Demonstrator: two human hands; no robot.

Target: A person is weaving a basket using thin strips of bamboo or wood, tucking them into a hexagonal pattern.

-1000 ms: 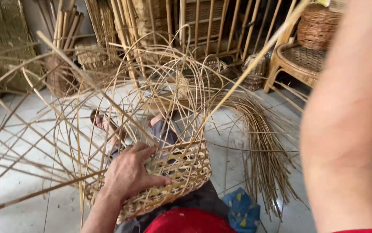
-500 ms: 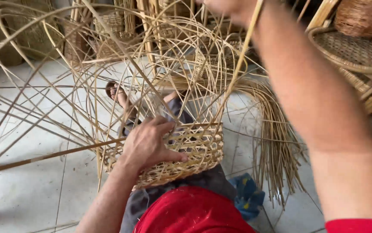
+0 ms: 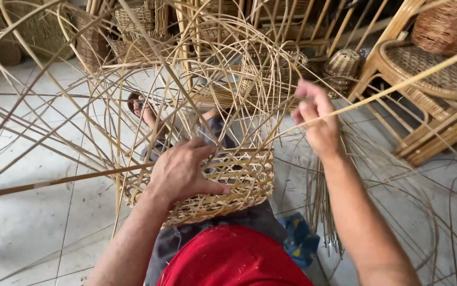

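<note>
The left hand (image 3: 178, 172) lies spread, palm down, pressing the half-woven cane basket (image 3: 239, 185) resting near on the lap. To its right, the raised right hand (image 3: 318, 119) pinches a long, thin cane strip (image 3: 398, 85).

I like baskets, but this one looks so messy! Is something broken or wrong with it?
Nothing looks broken. The half-woven pale cane basket simply has long loose strips fanning out over the white tiled floor. The left hand presses on its woven wall, and the right hand pinches one long cane strip.
</note>
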